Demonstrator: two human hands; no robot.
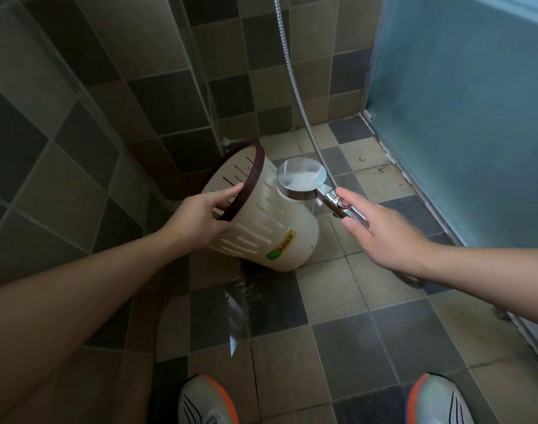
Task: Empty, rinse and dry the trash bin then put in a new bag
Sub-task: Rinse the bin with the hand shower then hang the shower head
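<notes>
A cream plastic trash bin with slotted sides and a dark maroon rim is tilted on the shower floor, its mouth facing up and left. My left hand grips the near part of the rim, fingers inside and thumb outside. My right hand holds the chrome handle of a shower head, thumb on top. The round head hovers face down just above the bin's side, close to its base. A yellow and green label sits on the bin's lower side. The bin looks empty inside.
The metal shower hose runs up from the handle to the top of the frame. Tiled walls meet in a corner behind the bin. A frosted blue glass panel closes off the right. My two shoes stand on the wet checkered floor.
</notes>
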